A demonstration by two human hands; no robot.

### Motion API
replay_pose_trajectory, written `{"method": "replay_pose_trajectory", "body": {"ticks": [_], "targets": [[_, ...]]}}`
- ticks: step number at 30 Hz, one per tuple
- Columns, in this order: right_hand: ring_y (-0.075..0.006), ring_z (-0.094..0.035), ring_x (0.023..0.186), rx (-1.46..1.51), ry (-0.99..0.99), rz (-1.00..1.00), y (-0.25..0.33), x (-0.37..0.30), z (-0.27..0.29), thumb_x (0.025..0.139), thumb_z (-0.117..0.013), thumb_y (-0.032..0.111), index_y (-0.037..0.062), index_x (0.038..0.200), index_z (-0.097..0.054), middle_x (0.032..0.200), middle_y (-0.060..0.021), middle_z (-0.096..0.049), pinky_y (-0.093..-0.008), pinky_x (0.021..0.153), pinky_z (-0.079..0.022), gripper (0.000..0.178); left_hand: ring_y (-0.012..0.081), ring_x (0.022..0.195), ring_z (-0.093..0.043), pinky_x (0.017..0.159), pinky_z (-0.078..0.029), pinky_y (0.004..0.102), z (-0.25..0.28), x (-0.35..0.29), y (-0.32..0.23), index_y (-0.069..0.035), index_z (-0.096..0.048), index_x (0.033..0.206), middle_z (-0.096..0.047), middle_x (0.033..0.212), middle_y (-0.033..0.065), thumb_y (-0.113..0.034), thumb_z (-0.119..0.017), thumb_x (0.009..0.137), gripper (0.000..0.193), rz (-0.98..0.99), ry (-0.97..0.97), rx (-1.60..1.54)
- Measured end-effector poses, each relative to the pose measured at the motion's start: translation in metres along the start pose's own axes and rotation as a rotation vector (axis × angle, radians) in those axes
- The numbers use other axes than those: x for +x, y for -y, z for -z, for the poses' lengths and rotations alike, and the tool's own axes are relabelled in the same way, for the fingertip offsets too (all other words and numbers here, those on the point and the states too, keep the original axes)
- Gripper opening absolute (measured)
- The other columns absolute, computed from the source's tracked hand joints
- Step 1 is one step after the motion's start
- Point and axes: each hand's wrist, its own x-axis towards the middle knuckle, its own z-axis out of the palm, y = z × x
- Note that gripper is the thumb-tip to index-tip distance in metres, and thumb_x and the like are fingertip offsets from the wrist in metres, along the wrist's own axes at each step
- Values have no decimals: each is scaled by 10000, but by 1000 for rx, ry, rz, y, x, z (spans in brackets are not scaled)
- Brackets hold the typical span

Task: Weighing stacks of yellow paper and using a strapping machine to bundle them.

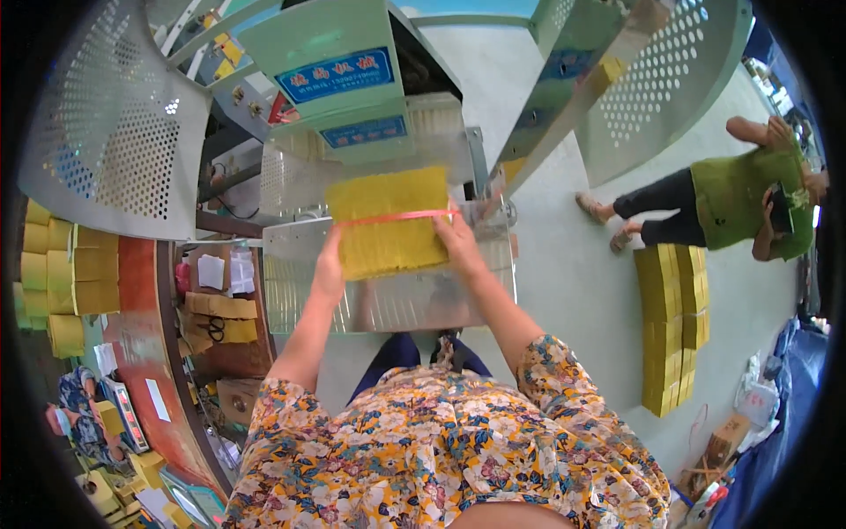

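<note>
Between my two hands is a thick rectangular bundle of yellow paper [392, 242], with a pinkish-red strap [401, 216] running across its middle. My left hand [330, 266] grips its left side, and my right hand [456, 240] grips its right side near the strap's end. Both hands are closed on it; some fingers are hidden at its edges. The bundle is over the shiny metal table [308, 304] of a pale green machine [322, 53]. Whether it touches the metal I cannot tell.
Perforated guards [132, 132] flank the machine. On the left, a reddish-brown table [141, 309] stands beside stacked yellow bundles [53, 264], with black scissors [211, 329] on a shelf nearby. On the right floor is a long yellow stack [665, 335], and another person [740, 198] stands beyond it.
</note>
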Motion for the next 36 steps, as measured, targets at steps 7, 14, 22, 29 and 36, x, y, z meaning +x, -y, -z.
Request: {"method": "replay_pose_trajectory", "body": {"ticks": [7, 14, 22, 29, 36], "targets": [[-399, -456, 1285, -563, 61, 3, 40, -104, -42, 924, -566, 350, -55, 1405, -348, 1377, -274, -466, -424, 1060, -373, 665, 251, 880, -632, 812, -471, 376, 86, -77, 5, 73, -600, 1086, -667, 974, 186, -304, -331, 1045, 465, -169, 13, 1000], [-400, -636, 924, -947, -99, -235, 62, -146, -61, 875, -643, 325, -8, 1199, -561, 1012, -201, -667, -424, 837, -512, 471, 359, 733, -611, 660, -465, 426, 84, -107, -8, 31, -598, 990, -584, 786, 231, -241, -464, 1006, 303, -318, -36, 1156], [-171, -675, 840, -423, -441, -16, 30, -140, -55, 877, -648, 85, 9, 1104, -643, 938, -116, -703, -297, 770, -532, 240, 103, 822, -546, 698, -460, 255, 102, -94, -24, -27, -568, 1006, -596, 955, 27, -61, -630, 907, 122, -183, 55, 640], [-138, -633, 882, -266, -472, -88, 16, -128, -39, 913, -595, 176, 3, 1088, -667, 985, -69, -688, -287, 791, -512, 256, 174, 1100, -539, 882, -459, 347, 107, -85, -34, -50, -565, 1154, -545, 1104, 38, -299, -428, 1014, 317, -185, 291, 713], [-320, -665, 915, -539, -536, -279, -42, -97, -44, 867, -590, 298, 88, 1046, -698, 982, -153, -701, -400, 811, -523, 297, 262, 1073, -608, 856, -515, 398, 138, -35, 36, -29, -528, 1287, -606, 1186, 125, -322, -430, 986, 432, 352, 159, 94]]}}
